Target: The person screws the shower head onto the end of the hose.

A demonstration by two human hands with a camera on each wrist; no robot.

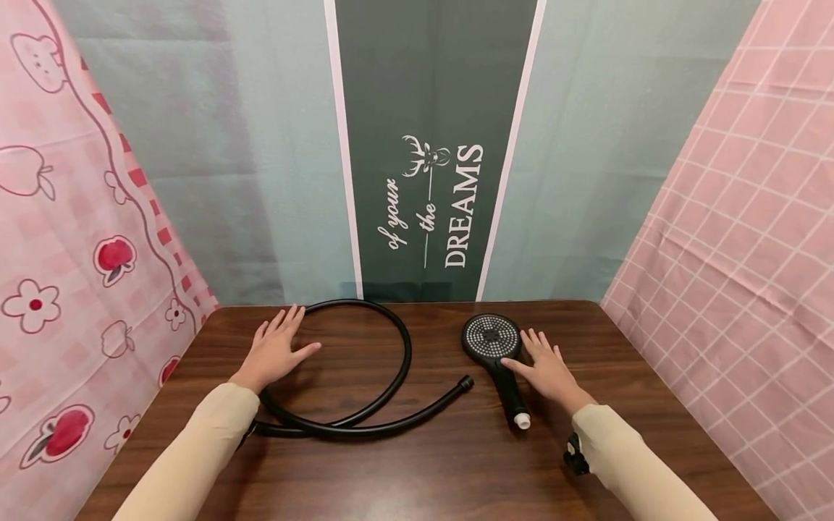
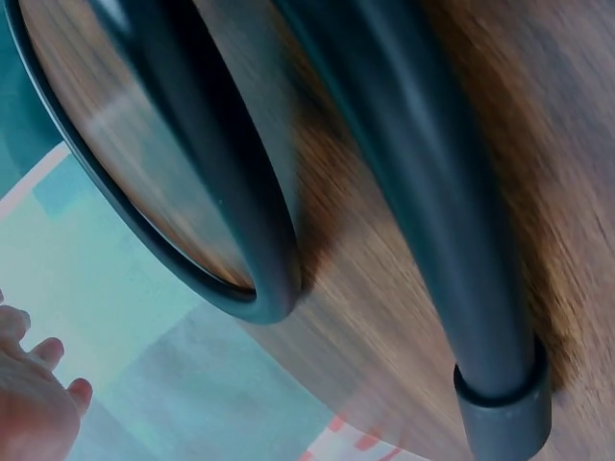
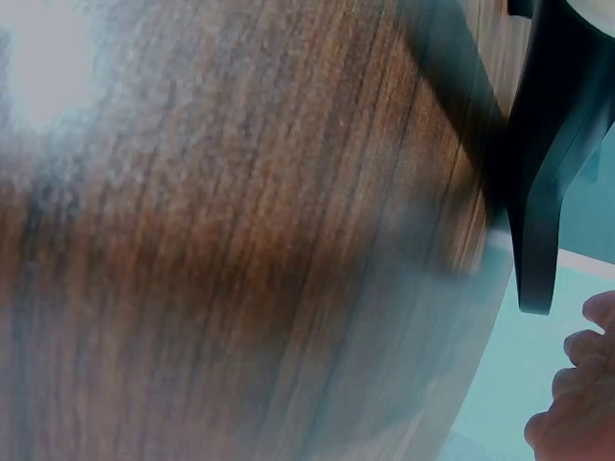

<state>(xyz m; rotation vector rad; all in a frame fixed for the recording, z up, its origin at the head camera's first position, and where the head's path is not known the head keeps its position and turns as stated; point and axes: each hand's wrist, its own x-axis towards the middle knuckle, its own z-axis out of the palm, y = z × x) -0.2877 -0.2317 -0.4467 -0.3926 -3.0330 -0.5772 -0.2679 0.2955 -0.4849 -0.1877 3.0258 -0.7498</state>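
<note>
A black shower hose (image 1: 404,340) lies in a loop on the left half of the table, one end fitting (image 1: 465,383) pointing toward the middle. My left hand (image 1: 274,353) is spread over the loop's left side, fingers straight, gripping nothing. To the right lies a black handheld shower head (image 1: 491,337), its nozzle face up and its white threaded end (image 1: 523,420) toward me. Beside it my right hand (image 1: 546,370) has its fingers extended, thumb near the neck; whether it touches is unclear. In the left wrist view, a hose end fitting (image 2: 504,408) shows close up.
The brown wooden table (image 1: 417,477) ends at a grey-green cloth backdrop (image 1: 280,181) with printed lettering. Pink patterned cloth (image 1: 78,239) hangs at the left, pink checked cloth (image 1: 736,202) at the right. A small black device (image 1: 576,454) sits at the right wrist.
</note>
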